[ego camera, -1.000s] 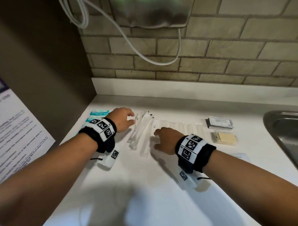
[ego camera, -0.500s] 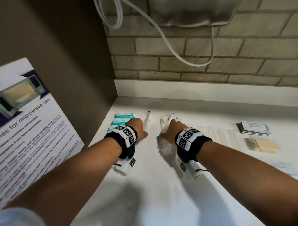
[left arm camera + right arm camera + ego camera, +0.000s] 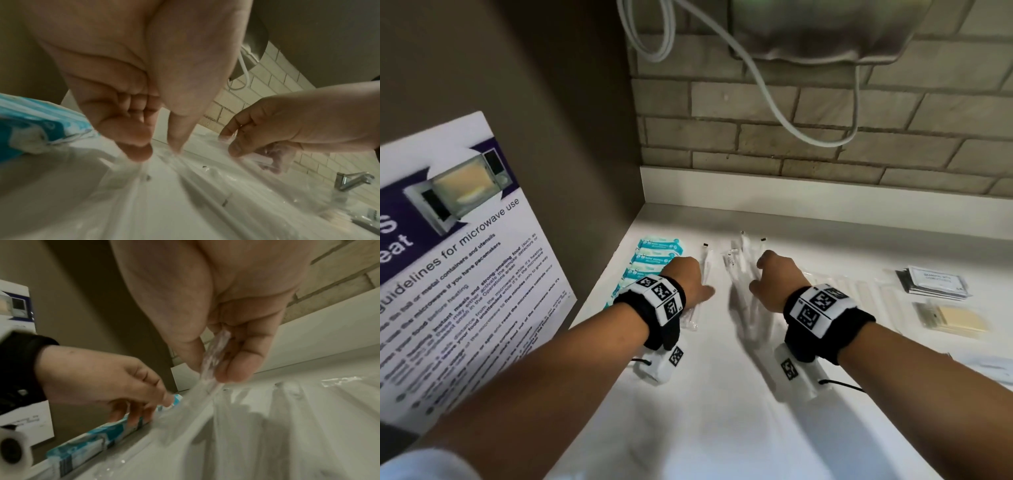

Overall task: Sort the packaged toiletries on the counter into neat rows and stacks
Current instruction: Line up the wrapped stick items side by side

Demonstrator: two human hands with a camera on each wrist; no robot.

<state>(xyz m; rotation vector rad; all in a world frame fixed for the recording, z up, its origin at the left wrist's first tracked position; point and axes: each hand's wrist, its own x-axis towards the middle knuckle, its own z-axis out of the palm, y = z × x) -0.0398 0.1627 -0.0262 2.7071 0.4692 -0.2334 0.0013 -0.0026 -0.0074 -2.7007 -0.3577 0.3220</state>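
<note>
Several clear-wrapped toothbrush packets [image 3: 739, 270] lie in a loose pile on the white counter [image 3: 722, 411]. One single packet [image 3: 704, 260] lies apart, just right of a row of blue wipe packets [image 3: 654, 260]. My left hand [image 3: 690, 277] rests on that single packet; in the left wrist view its thumb and forefinger [image 3: 158, 149] pinch the clear wrapper. My right hand [image 3: 774, 277] is over the pile. The right wrist view shows it [image 3: 213, 369] pinching a clear packet's end [image 3: 216, 345] between thumb and fingers.
A brown side wall [image 3: 571, 137] with a microwave notice [image 3: 458, 257] closes the left. More clear packets [image 3: 859, 291], a stack of sachets [image 3: 935, 281] and a tan item in clear wrap [image 3: 955, 318] lie to the right. A cable [image 3: 774, 102] hangs on the brick wall.
Both hands have moved left and farther back. One clear packet now lies apart beside the blue wipes under my left hand. My right hand has taken hold of a packet in the pile.
</note>
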